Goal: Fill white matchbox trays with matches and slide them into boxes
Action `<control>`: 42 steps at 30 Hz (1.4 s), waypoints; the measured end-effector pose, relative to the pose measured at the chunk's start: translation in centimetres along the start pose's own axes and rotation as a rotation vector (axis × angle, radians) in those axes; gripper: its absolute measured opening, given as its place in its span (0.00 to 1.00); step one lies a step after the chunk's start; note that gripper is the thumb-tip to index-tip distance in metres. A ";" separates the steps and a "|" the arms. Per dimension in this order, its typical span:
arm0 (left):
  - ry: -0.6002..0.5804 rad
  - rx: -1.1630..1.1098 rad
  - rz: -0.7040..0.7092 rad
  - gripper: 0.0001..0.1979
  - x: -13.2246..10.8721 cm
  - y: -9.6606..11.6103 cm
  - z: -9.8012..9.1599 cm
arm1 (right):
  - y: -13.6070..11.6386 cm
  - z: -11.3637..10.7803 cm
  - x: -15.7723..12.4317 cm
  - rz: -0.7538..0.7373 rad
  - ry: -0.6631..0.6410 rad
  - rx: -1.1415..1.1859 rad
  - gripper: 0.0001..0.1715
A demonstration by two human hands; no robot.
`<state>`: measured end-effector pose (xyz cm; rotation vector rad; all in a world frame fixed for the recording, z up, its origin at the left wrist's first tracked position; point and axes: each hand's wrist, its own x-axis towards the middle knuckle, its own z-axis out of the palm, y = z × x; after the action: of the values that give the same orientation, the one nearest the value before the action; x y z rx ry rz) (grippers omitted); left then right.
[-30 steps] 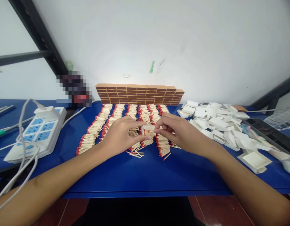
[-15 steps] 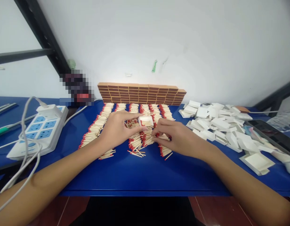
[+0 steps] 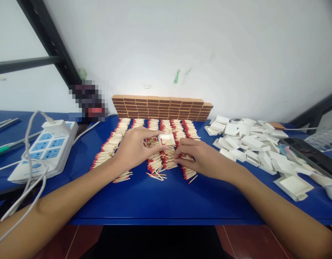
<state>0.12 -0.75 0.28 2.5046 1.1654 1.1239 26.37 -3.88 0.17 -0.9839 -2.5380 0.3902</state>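
Between thumb and fingers, my left hand [image 3: 136,145] grips a small white matchbox tray [image 3: 167,139] with a few red-headed matches in it. The tray is held over rows of matches [image 3: 155,162] laid across the blue table. Just right of the tray, my right hand [image 3: 195,154] is closed, its fingertips pinched together at the matches. Whatever sits between those fingertips is too small to make out. Part of the match rows is hidden behind both hands.
Stacked matchboxes [image 3: 163,108] line the wall behind the matches. Many empty white trays [image 3: 252,142] lie heaped on the right, beside a dark phone [image 3: 311,156]. A white power strip [image 3: 51,147] with cables stands on the left of the blue table [image 3: 155,201].
My right hand's fingers have shifted slightly at the matches, and the left hand holds the tray almost still. The matches showing in the tray look slightly different.
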 end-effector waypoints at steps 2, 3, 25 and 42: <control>-0.007 0.018 0.005 0.25 0.0 -0.1 0.0 | 0.0 -0.3 0.0 0.008 0.014 -0.008 0.05; -0.011 0.026 0.010 0.25 0.0 -0.2 0.1 | 0.1 -0.4 0.0 0.015 0.017 -0.012 0.06; -0.084 -0.202 -0.074 0.21 -0.6 2.1 0.6 | 0.0 -0.1 0.4 -0.008 0.383 0.028 0.09; -0.031 -0.139 -0.108 0.24 -0.2 1.1 0.2 | -0.3 -0.6 0.2 -0.026 0.358 0.034 0.06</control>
<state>0.88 -1.61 0.52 2.3186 1.1576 1.0952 26.36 -3.89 0.86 -0.9149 -2.2120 0.2242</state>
